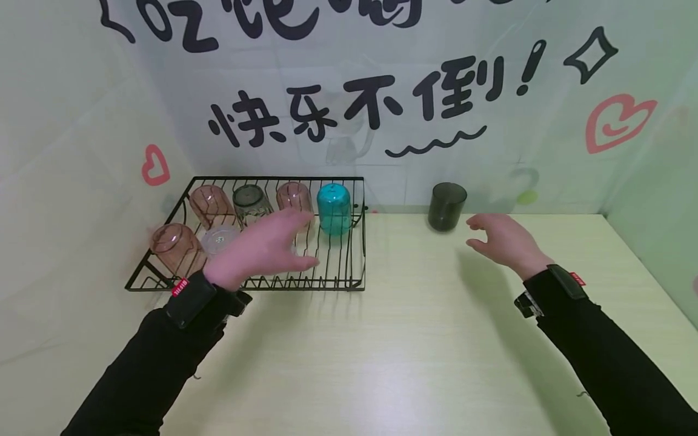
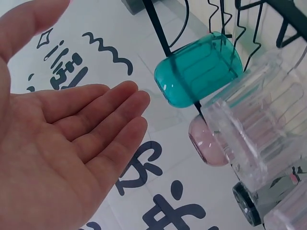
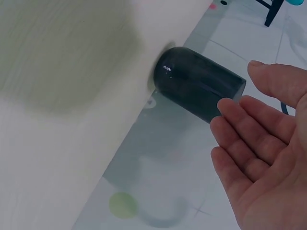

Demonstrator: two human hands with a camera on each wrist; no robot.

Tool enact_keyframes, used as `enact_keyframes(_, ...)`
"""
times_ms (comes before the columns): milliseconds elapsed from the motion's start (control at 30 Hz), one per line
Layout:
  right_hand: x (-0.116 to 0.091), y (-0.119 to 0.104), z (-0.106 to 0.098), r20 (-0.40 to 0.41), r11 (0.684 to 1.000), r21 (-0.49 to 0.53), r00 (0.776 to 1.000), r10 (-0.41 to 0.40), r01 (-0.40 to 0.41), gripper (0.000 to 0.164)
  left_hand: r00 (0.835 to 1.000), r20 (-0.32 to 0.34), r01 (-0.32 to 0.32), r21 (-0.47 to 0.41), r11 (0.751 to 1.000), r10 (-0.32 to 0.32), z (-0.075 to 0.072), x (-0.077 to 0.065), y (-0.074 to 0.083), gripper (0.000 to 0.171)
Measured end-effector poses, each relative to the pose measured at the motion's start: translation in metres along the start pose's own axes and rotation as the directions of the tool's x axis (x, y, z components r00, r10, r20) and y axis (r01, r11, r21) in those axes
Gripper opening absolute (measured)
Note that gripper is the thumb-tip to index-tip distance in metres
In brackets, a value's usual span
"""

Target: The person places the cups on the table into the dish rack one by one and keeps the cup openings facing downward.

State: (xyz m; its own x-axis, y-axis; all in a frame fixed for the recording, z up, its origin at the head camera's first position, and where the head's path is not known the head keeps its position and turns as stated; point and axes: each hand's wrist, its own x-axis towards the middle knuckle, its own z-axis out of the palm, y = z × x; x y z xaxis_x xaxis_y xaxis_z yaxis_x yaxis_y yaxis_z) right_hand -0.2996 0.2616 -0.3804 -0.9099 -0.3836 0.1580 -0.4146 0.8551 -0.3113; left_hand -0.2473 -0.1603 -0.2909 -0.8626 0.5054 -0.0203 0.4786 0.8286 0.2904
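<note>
My left hand hovers over the black wire rack, fingers extended, thumb apart, holding nothing. In the left wrist view, its palm faces the cups, closest to a teal cup and a clear ribbed cup. A dark grey cup stands on the table near the back wall. Just to its right is my right hand, thumb spread and fingers slightly bent. The right wrist view shows the fingertips overlapping the mouth end of that dark cup, with nothing gripped.
Also in the rack are pink cups, a grey-bottomed clear cup and a low clear cup, partly behind the left hand. A lettered wall sheet rises behind the pale table. Side walls flank it.
</note>
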Motion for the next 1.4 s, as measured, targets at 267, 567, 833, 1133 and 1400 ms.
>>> enact_keyframes(267,0.008,0.002,0.006,-0.019,1.0,-0.017,1.0,0.019,-0.019,0.039,1.0,0.001,-0.026,0.018,0.999,0.026,0.012,-0.001,0.003,0.082)
enact_keyframes(567,0.024,0.003,0.004,-0.055,0.998,-0.043,0.998,0.035,-0.038,0.038,0.996,-0.009,-0.094,0.006,0.996,0.094,0.027,-0.001,0.013,0.075)
enact_keyframes(833,0.033,0.0,0.001,-0.103,0.998,-0.052,0.994,0.034,-0.039,0.04,0.988,-0.021,-0.154,-0.015,0.988,0.154,0.04,0.002,0.022,0.072)
enact_keyframes(1133,0.044,-0.003,0.001,-0.104,0.996,-0.083,0.994,0.024,-0.033,0.044,0.987,-0.004,-0.161,-0.052,0.986,0.161,0.05,0.005,0.028,0.071)
enact_keyframes(1400,0.054,-0.003,0.008,-0.078,0.995,-0.083,0.996,0.045,-0.051,0.048,0.987,-0.006,-0.159,-0.082,0.984,0.159,0.056,0.004,0.031,0.074)
